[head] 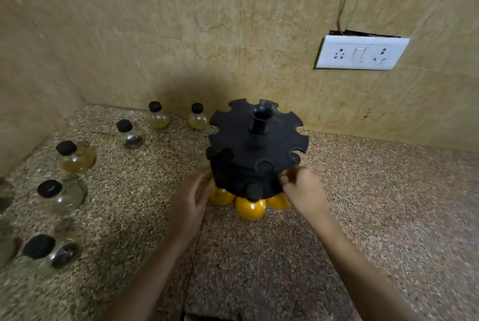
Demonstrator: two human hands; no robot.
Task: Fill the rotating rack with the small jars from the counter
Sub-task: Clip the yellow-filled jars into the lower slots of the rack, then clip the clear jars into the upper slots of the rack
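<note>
Both hands at frame ctr: left hand and right hand touch black rack w/ yellow jars in its lower tier; grip unclear, blurred. Six loose jars stand on bench, left of frame.

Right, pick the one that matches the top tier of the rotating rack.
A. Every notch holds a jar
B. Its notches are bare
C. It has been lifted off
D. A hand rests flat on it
B: the top tier of the rotating rack shows only open notches, while the yellow-filled jars hang lower down, where the left hand and right hand are.
</note>
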